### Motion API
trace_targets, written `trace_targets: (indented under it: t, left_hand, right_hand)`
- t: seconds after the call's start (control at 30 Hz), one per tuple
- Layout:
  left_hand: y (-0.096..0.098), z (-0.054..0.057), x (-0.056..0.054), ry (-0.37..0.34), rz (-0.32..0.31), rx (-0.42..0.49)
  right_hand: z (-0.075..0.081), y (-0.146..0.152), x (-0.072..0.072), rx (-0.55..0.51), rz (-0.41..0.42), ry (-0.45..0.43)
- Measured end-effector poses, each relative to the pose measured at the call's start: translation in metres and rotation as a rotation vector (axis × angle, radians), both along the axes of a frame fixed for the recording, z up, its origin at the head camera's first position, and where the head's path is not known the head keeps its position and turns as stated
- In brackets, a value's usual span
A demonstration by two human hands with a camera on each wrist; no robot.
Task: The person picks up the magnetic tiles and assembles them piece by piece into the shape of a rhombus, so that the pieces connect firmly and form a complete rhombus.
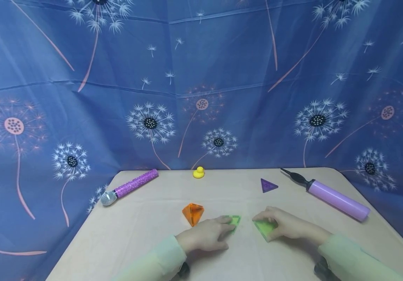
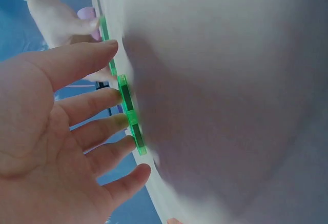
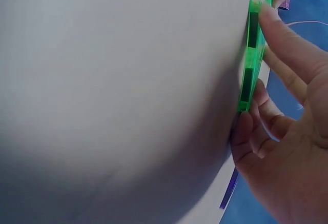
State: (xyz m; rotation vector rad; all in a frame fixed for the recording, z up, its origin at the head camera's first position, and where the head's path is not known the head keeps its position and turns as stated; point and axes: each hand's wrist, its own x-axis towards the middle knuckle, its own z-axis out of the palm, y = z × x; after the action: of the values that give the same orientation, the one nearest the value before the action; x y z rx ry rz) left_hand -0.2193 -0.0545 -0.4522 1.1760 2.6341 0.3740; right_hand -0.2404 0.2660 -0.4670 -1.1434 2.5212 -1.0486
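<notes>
Two translucent green triangular magnetic tiles lie low at the table's front middle. My left hand (image 1: 205, 235) touches the left green tile (image 1: 236, 221) with nearly straight fingertips; the left wrist view shows its thumb apart from that tile's edge (image 2: 131, 116). To the right, my right hand (image 1: 287, 223) holds the other green tile (image 1: 264, 229) by its edges, between thumb and fingers, as the right wrist view also shows on the tile (image 3: 250, 55). A small gap separates the tiles. Just beyond the left hand stands an orange pyramid-like shape (image 1: 193, 213) of translucent tiles.
A purple triangular tile (image 1: 268, 185) lies behind the right hand. At the back stands a yellow rubber duck (image 1: 198, 172). A glittery purple microphone (image 1: 132, 186) lies at left, a lilac hand pump (image 1: 338, 200) at right. A blue dandelion-print cloth (image 1: 250, 117) hangs behind the table.
</notes>
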Motion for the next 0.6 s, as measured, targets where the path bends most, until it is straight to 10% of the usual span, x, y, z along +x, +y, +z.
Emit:
trace_targets:
  t: [0.6]
  left_hand:
    - [-0.005, 0.003, 0.0, -0.025, -0.01, 0.007]
  right_hand:
    - [0.003, -0.032, -0.03, 0.084, -0.185, 0.058]
